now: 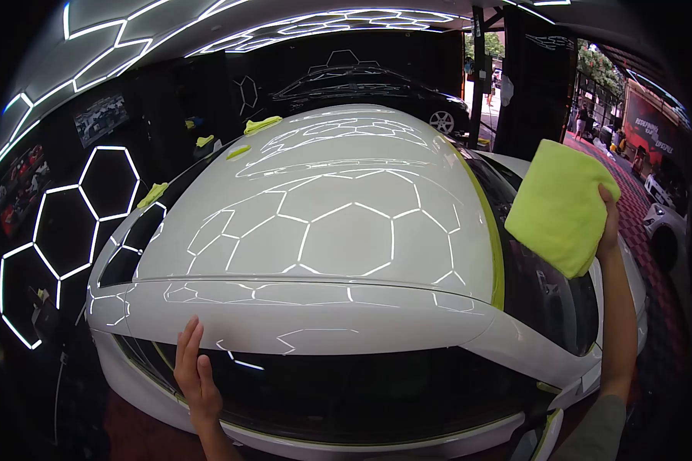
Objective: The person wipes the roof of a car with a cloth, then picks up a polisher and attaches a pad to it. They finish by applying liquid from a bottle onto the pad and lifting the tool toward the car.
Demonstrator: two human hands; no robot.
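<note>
A folded yellow-green microfiber cloth [557,207] is held up by its right edge in my right hand [609,219], above the car's dark windshield [542,265]. My left hand [197,373] is raised with its fingers stretched out and nothing in it. It is in front of the side edge of the white car [377,315], near the dark side window [346,388]; whether it touches the car I cannot tell. The glossy white roof [346,207] mirrors hexagon lights. Yellow-green tape [486,207] runs along the roof's windshield edge.
Yellow-green cloths [263,124] lie along the roof's far edge and the car's rear [153,195]. A dark car [361,88] stands behind. At right, a checkered floor [630,184] leads past another white car [665,223]. Hexagon lights [69,223] line the left wall.
</note>
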